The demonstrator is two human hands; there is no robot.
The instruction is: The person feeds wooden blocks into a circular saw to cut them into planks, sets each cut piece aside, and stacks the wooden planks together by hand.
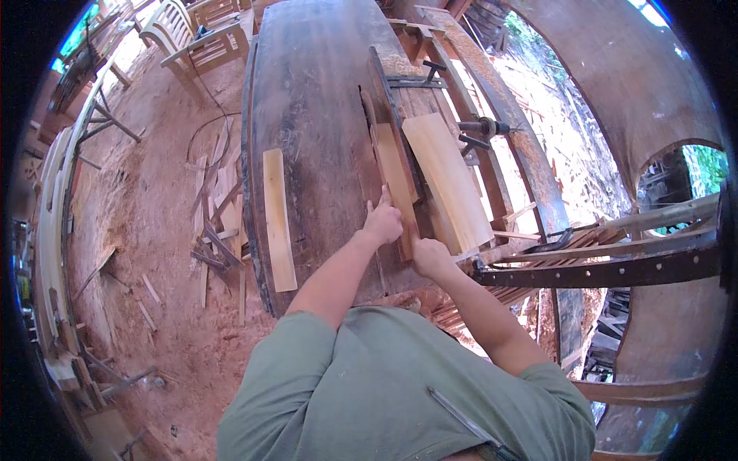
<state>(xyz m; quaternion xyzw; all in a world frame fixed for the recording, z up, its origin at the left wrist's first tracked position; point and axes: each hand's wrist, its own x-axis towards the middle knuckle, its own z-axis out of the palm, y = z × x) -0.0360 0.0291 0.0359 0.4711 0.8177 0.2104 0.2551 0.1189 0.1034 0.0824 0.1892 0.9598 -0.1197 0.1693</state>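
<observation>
A narrow wooden board (397, 184) lies lengthwise on the dark worktable (315, 100), along the left side of a long straight guide strip (390, 115). My left hand (383, 223) rests at the board's left edge, its index finger stretched forward and other fingers partly curled. At the near end of the same board, my right hand (433, 257) has its thumb against the wood and its fingers curled; their tips are hidden. A wider pale board (450, 180) lies right of the guide. Farther left on the table is another pale strip of wood (279, 219).
A narrow dark slot (364, 111) runs along the table left of the guide. Clamp-like metal fittings (483, 127) stick out at the right. Wood offcuts (223, 230) litter the floor at left, near wooden chair frames (196, 38). A dark perforated bar (600, 273) extends at right.
</observation>
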